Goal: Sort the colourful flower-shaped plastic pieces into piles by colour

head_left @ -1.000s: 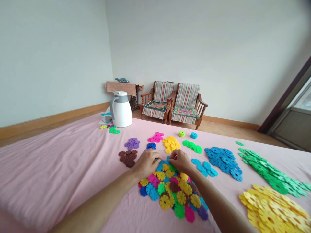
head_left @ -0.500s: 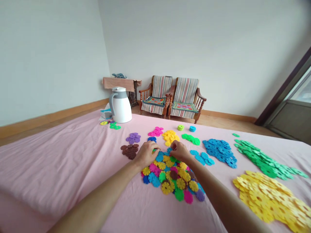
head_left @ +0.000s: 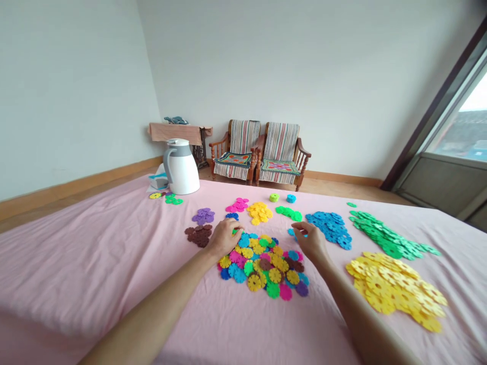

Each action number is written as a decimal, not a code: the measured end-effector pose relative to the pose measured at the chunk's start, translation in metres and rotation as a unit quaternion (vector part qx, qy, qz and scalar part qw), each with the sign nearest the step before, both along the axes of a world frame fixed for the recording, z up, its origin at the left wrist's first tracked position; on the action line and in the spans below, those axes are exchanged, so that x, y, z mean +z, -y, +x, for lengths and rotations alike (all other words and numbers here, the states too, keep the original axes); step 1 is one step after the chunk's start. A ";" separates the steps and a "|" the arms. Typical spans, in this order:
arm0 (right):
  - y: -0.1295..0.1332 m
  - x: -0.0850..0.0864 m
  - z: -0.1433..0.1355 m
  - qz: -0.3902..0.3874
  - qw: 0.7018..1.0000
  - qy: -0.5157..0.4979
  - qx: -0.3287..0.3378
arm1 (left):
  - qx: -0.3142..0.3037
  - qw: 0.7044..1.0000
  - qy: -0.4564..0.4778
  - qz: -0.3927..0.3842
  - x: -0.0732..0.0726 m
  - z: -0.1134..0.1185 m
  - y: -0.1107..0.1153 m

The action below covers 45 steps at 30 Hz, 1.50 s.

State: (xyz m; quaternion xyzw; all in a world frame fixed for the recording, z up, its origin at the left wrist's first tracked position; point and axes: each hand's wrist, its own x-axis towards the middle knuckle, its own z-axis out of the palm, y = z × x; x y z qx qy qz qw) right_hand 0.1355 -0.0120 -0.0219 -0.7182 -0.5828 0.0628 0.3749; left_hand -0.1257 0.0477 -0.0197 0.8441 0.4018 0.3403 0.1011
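Flower-shaped plastic discs in mixed colours form a loose pile (head_left: 262,268) on the pink cloth. My left hand (head_left: 223,238) is at the pile's far left edge, its fingers closed on a green disc (head_left: 236,231) that shows at the fingertips. To the right of the pile, my right hand (head_left: 311,241) is over a small group of light blue discs (head_left: 291,231), which it partly covers. Its fingers are curled in towards the thumb; what they hold, if anything, is hidden.
Sorted groups lie around: brown (head_left: 198,235), purple (head_left: 203,216), pink (head_left: 237,205), yellow (head_left: 259,213), green (head_left: 289,213). Larger blue (head_left: 330,229), green (head_left: 388,235) and yellow (head_left: 395,286) heaps spread rightward. A white jug (head_left: 182,170) stands far left.
My right hand has moved right, from the mixed pile's far edge to the light blue discs. My left hand stays by the pile with the green disc. The view has shifted slightly right.
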 end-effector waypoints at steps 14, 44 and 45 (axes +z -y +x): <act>-0.009 0.001 -0.092 -0.047 0.981 0.128 0.135 | 0.024 1.000 0.018 0.006 0.000 -0.004 0.001; -0.006 0.005 -0.073 -0.006 0.981 0.152 0.121 | 0.045 0.998 0.037 0.003 -0.010 -0.004 -0.007; -0.002 0.006 -0.082 -0.002 0.974 0.152 0.167 | 0.048 0.998 0.039 0.003 -0.010 -0.004 -0.007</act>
